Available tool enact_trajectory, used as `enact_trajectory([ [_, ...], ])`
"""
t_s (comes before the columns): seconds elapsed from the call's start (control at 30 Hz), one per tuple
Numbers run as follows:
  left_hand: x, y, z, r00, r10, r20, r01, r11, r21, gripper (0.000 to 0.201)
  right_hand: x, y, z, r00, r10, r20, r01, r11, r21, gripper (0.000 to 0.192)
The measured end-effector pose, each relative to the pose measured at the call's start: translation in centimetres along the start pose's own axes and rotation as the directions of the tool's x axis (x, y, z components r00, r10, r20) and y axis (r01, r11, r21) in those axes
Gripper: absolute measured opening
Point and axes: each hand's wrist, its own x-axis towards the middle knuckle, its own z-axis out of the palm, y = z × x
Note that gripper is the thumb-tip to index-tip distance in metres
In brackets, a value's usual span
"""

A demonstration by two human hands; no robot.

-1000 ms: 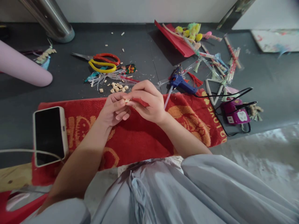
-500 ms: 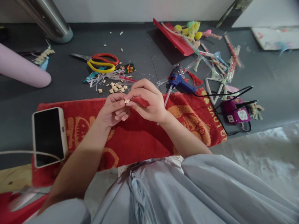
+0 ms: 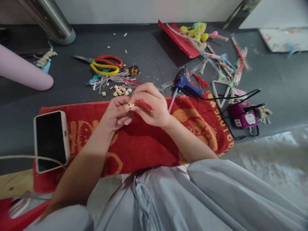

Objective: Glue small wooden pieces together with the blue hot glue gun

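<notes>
Between the fingertips of both hands is a small cream-coloured piece (image 3: pixel 131 106), made up of tiny knobbly bits. My left hand (image 3: pixel 116 112) pinches it from the left with thumb and forefinger, the other fingers curled beneath. From the right, my right hand (image 3: pixel 152 104) grips the same piece between thumb and fingertips. Both hands hover over a red towel (image 3: pixel 149 144). Just beyond them lies a pile of similar cream pieces (image 3: pixel 120 90) on the dark table (image 3: pixel 141 41).
Scissors (image 3: pixel 107 65) with red and yellow handles lie behind the pile. A blue glue gun (image 3: pixel 186 85) rests to the right, its cord reaching a purple box (image 3: pixel 243 115). At left are a phone (image 3: pixel 50 141) and a metal cylinder (image 3: pixel 54 22). Wrapped sticks (image 3: pixel 240 65) lie far right.
Both hands keep hold of the small cream piece and have hardly moved. The view has shifted very slightly.
</notes>
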Motion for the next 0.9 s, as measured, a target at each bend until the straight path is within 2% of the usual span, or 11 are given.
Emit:
enact_trajectory([
  [0.2, 0.1, -0.1, 0.1, 0.999, 0.029, -0.027, -0.028, 0.999, 0.025, 0.022, -0.1, 0.1, 0.1, 1.000, -0.009, -0.006, 0.009, 1.000, 0.004, 0.028],
  [0.37, 0.0, -0.1, 0.2, 0.998, 0.004, -0.070, -0.001, 0.999, 0.045, 0.026, -0.1, 0.1, 0.2, 0.999, 0.029, 0.044, -0.029, 1.000, -0.004, 0.029],
  [0.5, 0.2, -0.2, 0.1, 0.994, 0.033, -0.104, -0.031, 0.999, 0.013, 0.021, -0.1, 0.4, 0.3, 0.999, 0.045, -0.005, -0.045, 0.999, 0.014, 0.029],
  [0.7, 0.6, -0.1, 0.6, 0.963, 0.044, -0.266, -0.050, 0.999, -0.016, 0.018, -0.1, 1.0, 0.3, 0.987, 0.153, -0.044, -0.152, 0.988, 0.025, 0.030],
  [0.8, 0.7, 0.0, 0.9, 0.937, 0.023, -0.350, -0.023, 1.000, 0.006, 0.010, -0.1, 1.1, 0.2, 0.983, 0.173, -0.067, -0.172, 0.985, 0.021, 0.030],
  [0.9, 0.7, -0.1, 0.9, 0.930, 0.039, -0.366, -0.035, 0.999, 0.016, 0.005, -0.1, 1.1, 0.1, 0.984, 0.156, -0.083, -0.156, 0.988, 0.005, 0.029],
])
